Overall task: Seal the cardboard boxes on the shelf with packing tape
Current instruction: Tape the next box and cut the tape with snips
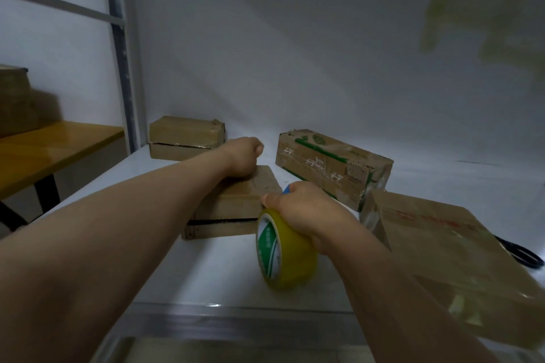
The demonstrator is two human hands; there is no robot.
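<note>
Left hand (243, 158) is pressing the middle box (236, 196) on the shelf (206, 262), fingers hidden so grip unclear, right hand (303, 209) is clutching the tape roll (284, 256) just beside that box, sealing likely just beginning, other boxes probably pending.

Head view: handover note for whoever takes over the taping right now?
Left hand: rests on top of the middle box, fingers hidden.
Right hand: grips the yellow tape roll, which stands on edge on the shelf at that box's near right corner.
Also on the shelf: back-left box, green-printed box, flat parcel, scissors at far right.
Done: no fresh strip visible on the middle box; a dark gap shows on its front.
Left: tape it, then check the others.
</note>
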